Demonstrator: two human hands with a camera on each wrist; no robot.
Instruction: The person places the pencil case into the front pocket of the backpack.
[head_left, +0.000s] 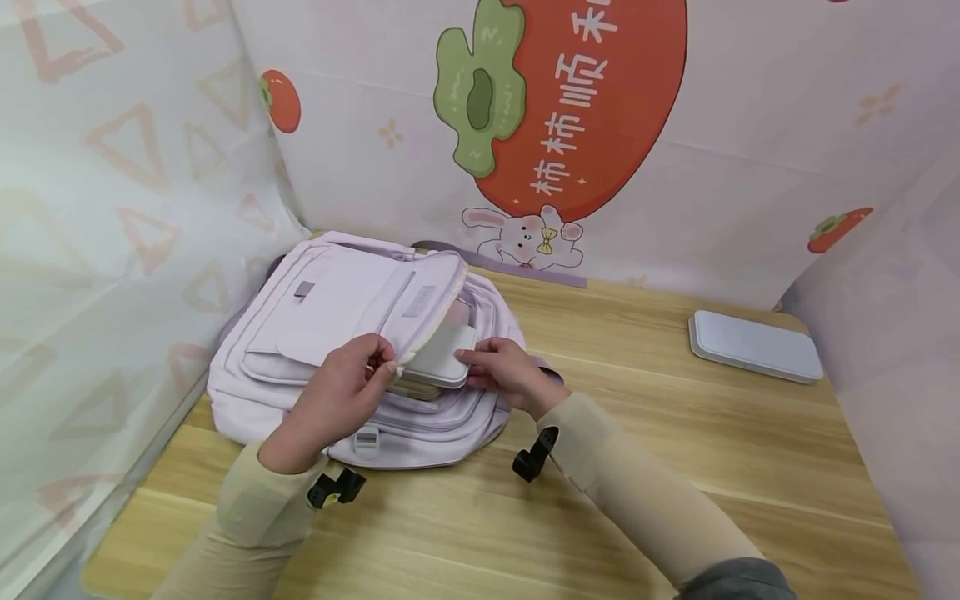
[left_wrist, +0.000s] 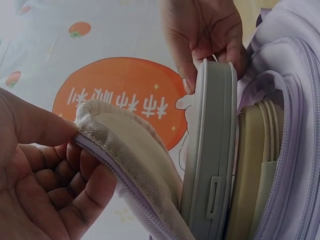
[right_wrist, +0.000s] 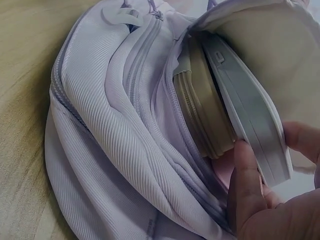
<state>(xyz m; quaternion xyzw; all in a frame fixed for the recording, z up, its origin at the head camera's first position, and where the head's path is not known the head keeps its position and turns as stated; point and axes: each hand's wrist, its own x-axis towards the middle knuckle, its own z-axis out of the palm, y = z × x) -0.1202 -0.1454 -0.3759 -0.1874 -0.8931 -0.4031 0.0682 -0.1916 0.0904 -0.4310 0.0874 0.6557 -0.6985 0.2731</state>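
A lilac backpack lies on the table with its front pocket unzipped. Its pocket flap is pinched at the zipped edge between thumb and fingers of my left hand and held up. My right hand grips the end of a flat pale grey case with rounded corners, thumb on one face and fingers on the other. This case sticks partly out of the pocket; its far end is hidden inside. Beside it in the pocket sits a tan zippered pouch, apart from both hands.
A flat pale blue-grey case lies at the right rear of the wooden table. Printed cloth hangs stand behind and at both sides. A purple strap runs along the back edge.
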